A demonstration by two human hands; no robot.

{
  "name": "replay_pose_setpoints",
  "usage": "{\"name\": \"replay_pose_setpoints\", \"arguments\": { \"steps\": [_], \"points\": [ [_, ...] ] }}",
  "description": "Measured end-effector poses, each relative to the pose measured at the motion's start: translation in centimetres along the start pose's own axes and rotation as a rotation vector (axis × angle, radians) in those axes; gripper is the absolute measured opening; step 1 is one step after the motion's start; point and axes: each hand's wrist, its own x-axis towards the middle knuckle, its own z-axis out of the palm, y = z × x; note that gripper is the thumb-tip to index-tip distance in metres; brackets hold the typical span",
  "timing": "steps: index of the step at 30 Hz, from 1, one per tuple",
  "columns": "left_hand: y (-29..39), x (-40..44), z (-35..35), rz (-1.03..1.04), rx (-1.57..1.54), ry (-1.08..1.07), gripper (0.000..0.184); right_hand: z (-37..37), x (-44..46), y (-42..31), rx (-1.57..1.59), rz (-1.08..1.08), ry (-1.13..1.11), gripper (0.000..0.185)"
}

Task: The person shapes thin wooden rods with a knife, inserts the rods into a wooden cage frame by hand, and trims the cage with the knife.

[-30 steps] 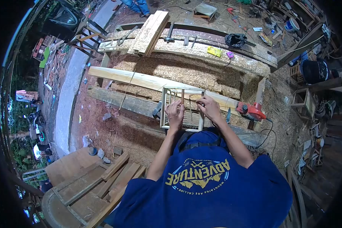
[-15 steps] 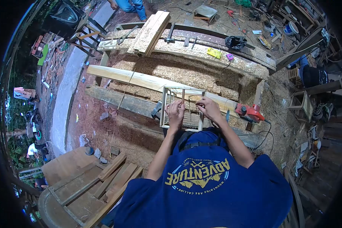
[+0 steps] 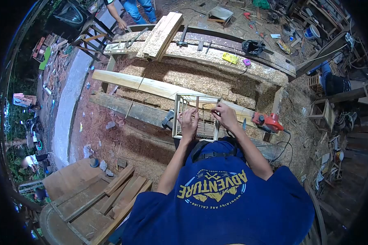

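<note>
A small wooden cage (image 3: 177, 104) with thin bars stands at the near edge of the bench, against my lap. The fingers of my left hand (image 3: 188, 123) are closed around the lower part of a narrow brown wooden strip (image 3: 197, 101) at the cage's middle. My right hand (image 3: 226, 117) is pinched over the cage's right side; whatever its fingertips hold is too small to make out. Left of the cage lies a hammer (image 3: 167, 118). To the right of my right hand are a thin blue-grey blade (image 3: 244, 123) and a red electric planer (image 3: 268, 121).
A long pale plank (image 3: 135, 83) runs behind the cage. Stacked boards (image 3: 162, 34), a yellow packet (image 3: 230, 58) and a black bag (image 3: 252, 46) rest on the far bench. Cut boards (image 3: 122, 192) lie at lower left. Another person's jeans (image 3: 137, 10) show beyond the far bench.
Both hands stay at the cage with only slight finger movement. The other person beyond the far bench has come further into view, a hand now near the bench's left end.
</note>
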Motion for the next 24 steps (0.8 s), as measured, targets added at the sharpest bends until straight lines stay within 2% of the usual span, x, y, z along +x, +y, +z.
{"name": "replay_pose_setpoints", "arguments": {
  "steps": [6,13,19,24],
  "points": [
    [-0.2,0.1,-0.1,0.015,0.008,-0.008,0.023,0.3,0.9,-0.2,-0.038,-0.058,0.002,0.014],
    [0.0,0.1,-0.1,0.007,0.014,-0.011,0.031,1.0,1.2,0.2,-0.099,-0.168,0.048,0.014],
    [0.8,0.2,-0.7,-0.025,0.024,-0.071,0.031,1.3,1.3,0.6,-0.115,-0.186,0.022,0.013],
    [0.4,0.0,-0.4,0.011,0.027,-0.056,0.034,2.0,0.9,0.6,0.01,-0.122,0.023,0.011]
  ]
}}
